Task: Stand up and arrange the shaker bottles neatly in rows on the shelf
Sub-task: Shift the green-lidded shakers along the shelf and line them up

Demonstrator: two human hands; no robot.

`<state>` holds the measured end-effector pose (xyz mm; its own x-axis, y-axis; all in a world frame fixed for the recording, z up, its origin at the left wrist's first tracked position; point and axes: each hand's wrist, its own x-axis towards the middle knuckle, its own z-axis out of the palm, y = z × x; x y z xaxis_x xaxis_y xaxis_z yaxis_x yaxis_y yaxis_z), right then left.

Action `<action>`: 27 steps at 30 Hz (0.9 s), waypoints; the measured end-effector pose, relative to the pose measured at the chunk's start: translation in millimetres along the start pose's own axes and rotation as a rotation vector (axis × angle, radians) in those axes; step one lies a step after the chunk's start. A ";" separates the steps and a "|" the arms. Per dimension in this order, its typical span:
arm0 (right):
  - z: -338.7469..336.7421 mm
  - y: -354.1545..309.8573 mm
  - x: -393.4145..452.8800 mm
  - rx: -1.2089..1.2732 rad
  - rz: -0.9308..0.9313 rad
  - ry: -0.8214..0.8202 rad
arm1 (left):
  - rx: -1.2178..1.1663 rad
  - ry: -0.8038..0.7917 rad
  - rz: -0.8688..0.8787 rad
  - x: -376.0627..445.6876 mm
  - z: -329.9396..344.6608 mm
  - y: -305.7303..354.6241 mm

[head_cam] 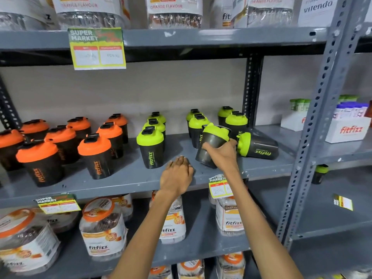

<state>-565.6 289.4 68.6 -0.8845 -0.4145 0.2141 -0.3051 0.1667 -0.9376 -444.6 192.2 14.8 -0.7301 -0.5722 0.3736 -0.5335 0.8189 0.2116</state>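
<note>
On the grey metal shelf (124,178), the right hand (223,156) has its fingers (207,147) wrapped around a black shaker bottle with a lime-green lid (211,146), which is tilted with its lid leaning away toward the back and its base near the shelf's front edge. Just to its right, another green-lidded shaker bottle lying on its side (258,146) rests with its lid almost touching the right hand. Behind the held bottle stand upright green-lidded bottles (198,127), close enough to crowd its lid, and to the left a file of three green-lidded bottles (152,146) runs front to back. The left hand (178,174) lies palm down on the shelf's front edge, fingers loosely spread and holding nothing, between that file and the tilted bottle. Farther left, orange-lidded shaker bottles (96,156) stand in loose rows. A yellow price tag (219,187) hangs from the shelf edge, partly hidden behind the right forearm. Below sit clear fitfizz jars (102,230); on the neighbouring rack to the right stands a white fitfizz carton (348,127).
</note>
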 end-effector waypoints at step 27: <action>-62.6 37.1 0.3 -0.601 -0.742 0.118 | 0.023 -0.019 -0.053 0.0 -2.2 12.6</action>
<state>-599.2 351.5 51.0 -0.4136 -0.5117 0.7531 -0.9020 0.3429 -0.2624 -450.4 202.7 19.5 -0.7087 -0.6155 0.3450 -0.5808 0.7865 0.2100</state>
